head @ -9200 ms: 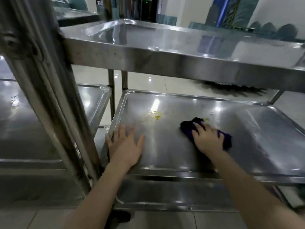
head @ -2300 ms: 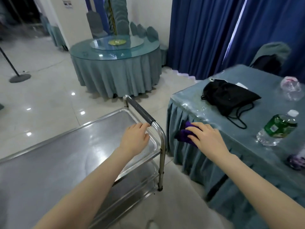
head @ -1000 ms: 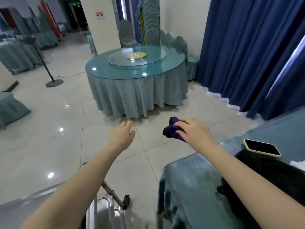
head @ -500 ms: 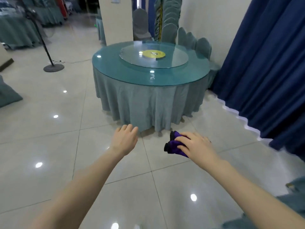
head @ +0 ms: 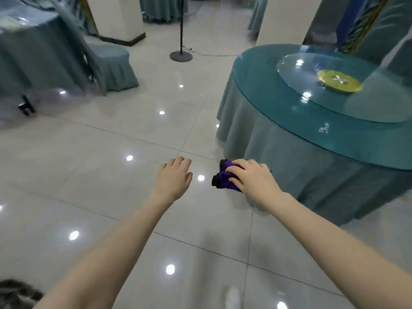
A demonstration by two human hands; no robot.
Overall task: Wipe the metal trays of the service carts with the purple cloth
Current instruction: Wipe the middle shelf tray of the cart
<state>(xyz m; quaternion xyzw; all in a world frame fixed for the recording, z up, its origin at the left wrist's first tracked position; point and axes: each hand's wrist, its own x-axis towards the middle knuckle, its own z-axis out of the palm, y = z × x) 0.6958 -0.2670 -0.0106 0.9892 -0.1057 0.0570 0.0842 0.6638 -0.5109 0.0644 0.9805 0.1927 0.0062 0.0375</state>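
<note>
Evidently no wiping was underway: the right hand (head: 252,179) clutched the bunched purple cloth (head: 224,179) above the tiled floor (head: 89,163), the left hand (head: 172,178) hung loose and empty, and no service cart was visible.

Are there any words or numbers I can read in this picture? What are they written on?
No words or numbers can be read here.
Yellow disc on the round table: a pale mark, too blurred to read.
Table's glass top: a small white squiggle, too blurred to read.
Purple cloth held in the right hand: no label shows.
</note>
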